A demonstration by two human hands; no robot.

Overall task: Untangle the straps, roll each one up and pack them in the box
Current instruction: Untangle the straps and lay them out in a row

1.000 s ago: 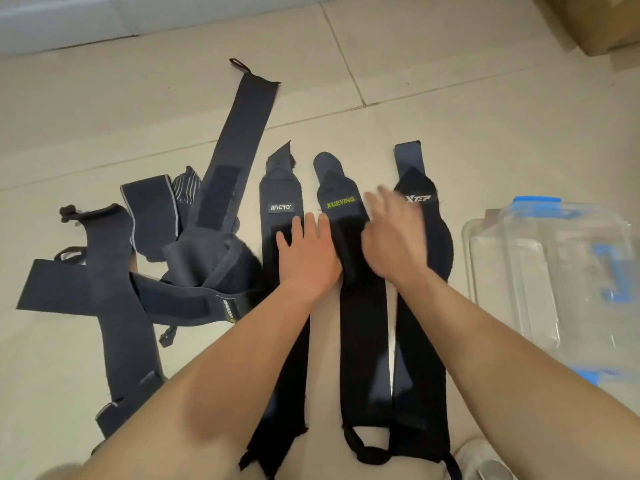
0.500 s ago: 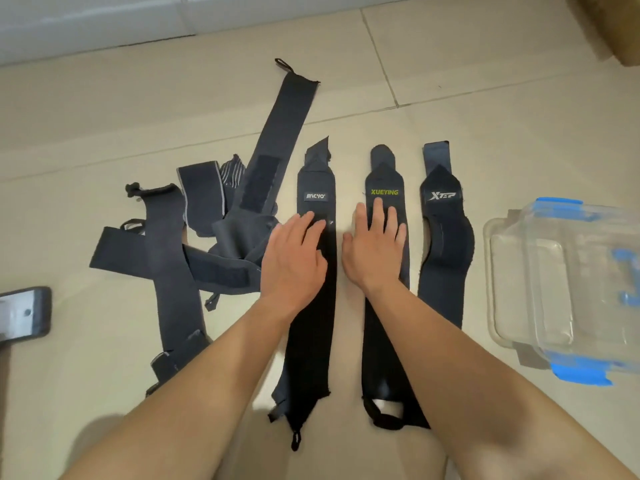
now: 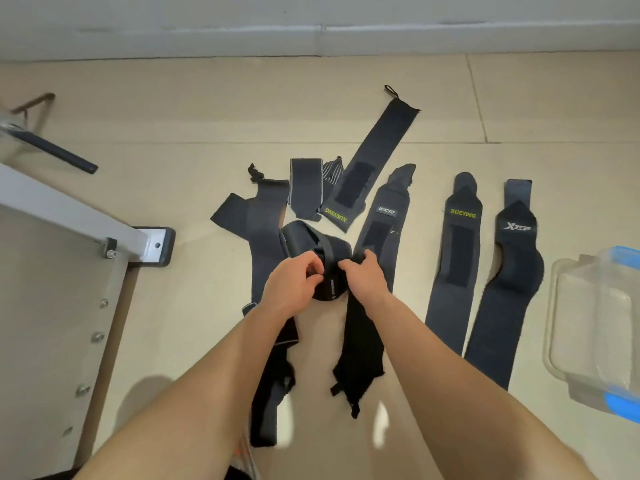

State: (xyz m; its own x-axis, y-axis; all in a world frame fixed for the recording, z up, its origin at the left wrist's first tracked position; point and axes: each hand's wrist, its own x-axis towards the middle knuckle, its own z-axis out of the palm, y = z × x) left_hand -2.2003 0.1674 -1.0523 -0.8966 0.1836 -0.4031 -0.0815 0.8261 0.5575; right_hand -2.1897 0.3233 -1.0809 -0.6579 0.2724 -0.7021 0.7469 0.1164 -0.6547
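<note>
Several dark straps lie on the tiled floor. Three are laid out straight: one marked IIICYO (image 3: 380,233), one marked XUEYING (image 3: 455,261) and one marked XTEP (image 3: 509,285). To their left sits a tangled heap (image 3: 277,216) with a long XUEYING strap (image 3: 374,157) pointing up and to the right. My left hand (image 3: 294,285) and my right hand (image 3: 363,277) both pinch a folded black strap (image 3: 318,251) lifted at the near side of the heap. The clear box with blue clips (image 3: 595,323) stands at the right edge.
A grey metal frame with bolts (image 3: 79,230) and a black foot pad (image 3: 156,247) fills the left side. A black-handled bar (image 3: 59,154) lies at the upper left. A wall skirting (image 3: 311,39) runs along the top.
Both hands left the flat straps they were pressing and moved left to the heap, where they now pinch a folded strap. The camera view shifted left, showing the metal frame.
</note>
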